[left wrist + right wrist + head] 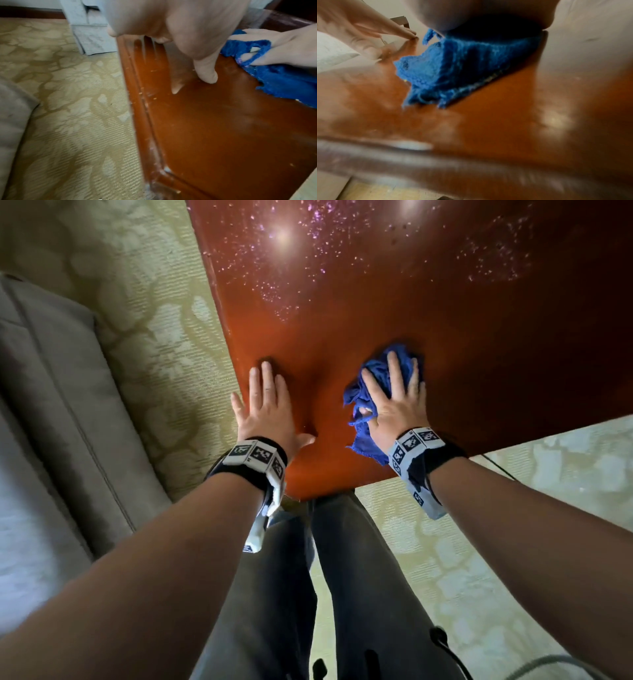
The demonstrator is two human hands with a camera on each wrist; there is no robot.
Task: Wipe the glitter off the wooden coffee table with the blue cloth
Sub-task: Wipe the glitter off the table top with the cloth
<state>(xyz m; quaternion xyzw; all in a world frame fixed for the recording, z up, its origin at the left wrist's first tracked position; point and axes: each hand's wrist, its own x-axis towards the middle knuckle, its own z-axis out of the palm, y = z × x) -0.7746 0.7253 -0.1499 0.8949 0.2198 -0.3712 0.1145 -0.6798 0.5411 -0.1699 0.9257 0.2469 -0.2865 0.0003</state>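
The wooden coffee table [479, 354] is glossy red-brown. Purple and silver glitter [308, 244] is scattered across its far part, while the near part looks mostly bare. My right hand [394, 402] lies flat with spread fingers on the crumpled blue cloth [363, 395], pressing it onto the table near the front edge. My left hand [270, 402] rests flat on the wood by the left edge, a short way left of the cloth. The left wrist view shows its thumb [207, 73] touching the wood, with a few specks along the edge groove. The right wrist view is blurred and shows the cloth [462, 60] under my palm.
A grey sofa [51, 405] stands to the left across a strip of patterned beige carpet [154, 302]. My legs [342, 577] stand at the table's near corner [301, 498]. A dark cable [496, 463] runs off the right front edge. A pale fabric furniture piece [89, 33] stands beyond the left edge.
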